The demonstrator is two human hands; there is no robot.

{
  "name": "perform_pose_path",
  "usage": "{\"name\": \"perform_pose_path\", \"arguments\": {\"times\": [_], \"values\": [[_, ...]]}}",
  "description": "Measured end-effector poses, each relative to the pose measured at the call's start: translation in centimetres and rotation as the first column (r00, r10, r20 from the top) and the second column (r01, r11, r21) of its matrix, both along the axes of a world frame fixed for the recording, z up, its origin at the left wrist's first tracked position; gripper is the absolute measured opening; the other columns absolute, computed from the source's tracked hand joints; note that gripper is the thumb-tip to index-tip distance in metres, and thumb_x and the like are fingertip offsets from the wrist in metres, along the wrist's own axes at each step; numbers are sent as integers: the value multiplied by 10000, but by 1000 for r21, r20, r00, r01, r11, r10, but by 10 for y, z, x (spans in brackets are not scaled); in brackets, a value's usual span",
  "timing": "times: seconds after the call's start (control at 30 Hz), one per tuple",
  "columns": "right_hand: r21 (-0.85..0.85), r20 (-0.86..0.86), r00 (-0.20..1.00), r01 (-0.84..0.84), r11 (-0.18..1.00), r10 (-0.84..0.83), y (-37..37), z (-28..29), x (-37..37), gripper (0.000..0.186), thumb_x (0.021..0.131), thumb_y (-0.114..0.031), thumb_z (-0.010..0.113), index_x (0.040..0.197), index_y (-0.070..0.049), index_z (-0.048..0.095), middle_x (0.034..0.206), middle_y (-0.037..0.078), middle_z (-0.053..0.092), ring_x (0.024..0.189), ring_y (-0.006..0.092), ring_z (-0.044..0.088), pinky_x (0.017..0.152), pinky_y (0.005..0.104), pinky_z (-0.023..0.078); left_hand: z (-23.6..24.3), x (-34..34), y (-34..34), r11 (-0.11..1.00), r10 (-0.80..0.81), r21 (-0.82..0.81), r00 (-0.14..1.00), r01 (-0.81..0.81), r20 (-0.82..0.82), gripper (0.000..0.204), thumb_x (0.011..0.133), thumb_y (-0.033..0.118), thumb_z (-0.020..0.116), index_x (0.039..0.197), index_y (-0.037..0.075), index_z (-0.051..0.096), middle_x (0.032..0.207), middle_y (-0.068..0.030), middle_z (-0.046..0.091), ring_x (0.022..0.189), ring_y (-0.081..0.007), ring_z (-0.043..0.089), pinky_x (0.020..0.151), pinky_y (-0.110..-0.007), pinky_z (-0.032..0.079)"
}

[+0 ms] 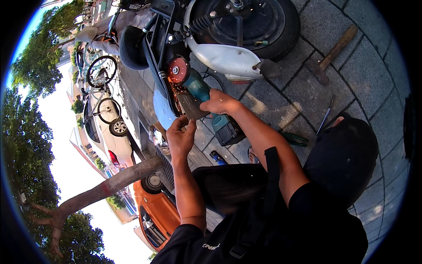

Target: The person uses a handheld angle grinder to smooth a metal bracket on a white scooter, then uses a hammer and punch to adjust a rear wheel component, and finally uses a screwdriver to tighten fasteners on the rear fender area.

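Observation:
My right hand (218,102) is closed round the body of a teal cordless angle grinder (198,88) with a black battery (229,132). Its red disc (177,70) meets metal beside the dark frame (154,66) of a two-wheeled scooter, and orange sparks fly there. My left hand (181,136) pinches the near edge of a flat brownish plate (192,105), which lies just below the disc. The plate's far end is hidden by sparks and the grinder. A white curved scooter panel (226,59) is right of the disc.
The scooter's wheel (263,26) is at the top. On the grey paving lie a wooden-handled hammer (332,53), a thin screwdriver-like tool (325,114), green-handled pliers (294,139) and a small blue object (218,157). Bicycles (102,79), parked cars and a tree trunk (110,185) stand left.

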State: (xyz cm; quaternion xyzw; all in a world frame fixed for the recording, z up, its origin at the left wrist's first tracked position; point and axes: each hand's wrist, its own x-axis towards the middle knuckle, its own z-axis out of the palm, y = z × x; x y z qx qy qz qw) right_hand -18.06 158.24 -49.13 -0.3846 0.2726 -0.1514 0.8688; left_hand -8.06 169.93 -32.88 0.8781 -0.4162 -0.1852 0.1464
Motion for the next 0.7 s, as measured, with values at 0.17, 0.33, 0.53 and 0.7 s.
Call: {"name": "perform_pose_path", "arguments": {"times": [0.17,0.33,0.53,0.7], "values": [[5,-29,999,-16,1000,16,-3,9,-8,230,822,-152,756,914,53,710,770,123,713,602,202,683,574,382,551,1,1,1,1000,-7,15,1000,7,21,314,964,191,805,1170,-44,771,992,-94,804,901,-132,714,855,-314,570],[21,0,1000,-12,1000,12,-3,4,-6,314,795,-186,795,908,92,702,782,167,719,625,237,719,582,400,574,-1,2,2,999,-42,-5,998,42,39,309,964,192,806,1166,-40,775,997,-97,807,909,-136,718,860,-312,568],[-37,-86,995,-55,998,52,3,5,-15,395,802,-220,794,991,111,693,826,197,732,711,280,737,653,400,587,1,-1,0,1000,-20,4,999,20,26,312,964,204,810,1155,-40,777,996,-97,810,909,-127,723,853,-309,571],[-177,-200,980,-48,983,12,12,8,-36,635,801,-316,778,1209,148,630,1133,319,738,1079,395,751,946,427,590,0,-5,-4,999,-47,7,996,47,69,273,986,168,800,1122,-66,763,937,-72,787,839,-102,703,779,-274,569]]}}
